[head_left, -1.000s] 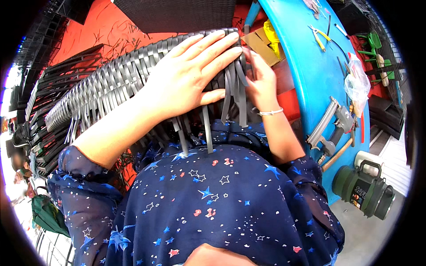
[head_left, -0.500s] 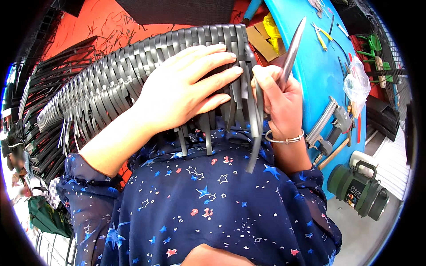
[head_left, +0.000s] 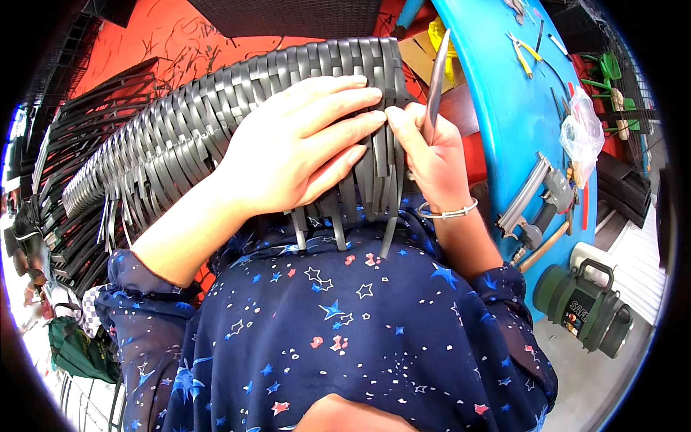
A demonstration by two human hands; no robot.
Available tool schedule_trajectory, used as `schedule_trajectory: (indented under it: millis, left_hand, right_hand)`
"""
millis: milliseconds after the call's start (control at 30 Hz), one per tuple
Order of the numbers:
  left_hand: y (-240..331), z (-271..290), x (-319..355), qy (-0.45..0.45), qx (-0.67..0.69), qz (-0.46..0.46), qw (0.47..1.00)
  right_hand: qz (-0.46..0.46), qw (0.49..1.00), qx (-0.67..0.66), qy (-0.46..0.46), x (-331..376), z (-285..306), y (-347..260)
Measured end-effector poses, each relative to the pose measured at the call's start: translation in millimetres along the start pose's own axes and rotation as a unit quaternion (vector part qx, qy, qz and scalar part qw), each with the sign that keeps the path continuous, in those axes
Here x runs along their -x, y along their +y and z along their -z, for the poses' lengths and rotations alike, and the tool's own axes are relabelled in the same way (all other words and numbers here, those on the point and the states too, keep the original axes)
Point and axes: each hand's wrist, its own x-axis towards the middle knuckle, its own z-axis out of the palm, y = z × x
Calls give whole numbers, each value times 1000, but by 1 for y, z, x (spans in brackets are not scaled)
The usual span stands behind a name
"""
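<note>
A long curved panel woven from flat black strips [head_left: 173, 129] lies across in front of me, with loose strip ends hanging along its near side. Flat on its right part rests my left hand [head_left: 288, 144], fingers stretched out and pressing on the weave. At the panel's right edge is my right hand [head_left: 435, 155], closed around a pointed, blade-like metal tool [head_left: 437, 79] whose tip points up and away. Its thumb and forefinger meet at the edge strips, close to my left fingertips. Whether they also pinch a strip is hidden. One loose strip [head_left: 390, 234] hangs toward my lap.
On the blue table [head_left: 497, 93] at right lie yellow-handled pliers [head_left: 523, 54], a clear plastic bag [head_left: 581, 133] and a grey gun-shaped tool [head_left: 540, 198]. A dark green container with a handle [head_left: 568, 299] stands beside it. Black strip bundles [head_left: 79, 180] are at left; scraps litter the red floor [head_left: 169, 32].
My right hand has moved left, against the panel's edge, with the pointed tool now more upright. The strip beside it has shifted left and hangs higher. My left hand stays put.
</note>
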Motion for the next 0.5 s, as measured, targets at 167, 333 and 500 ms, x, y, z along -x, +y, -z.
schedule_trajectory:
  millis: [167,333,500]
  left_hand:
    - [2,-6,0,2,-15,-2,1000]
    - [-1,-10,-1,4,-68,-2,998]
    - [7,-4,-2,-27,-72,36,996]
  right_hand:
    - [65,989,125,34,4,-3,1]
    - [54,997,2,60,0,-15,8]
    - [59,998,18,22,-5,-10,13]
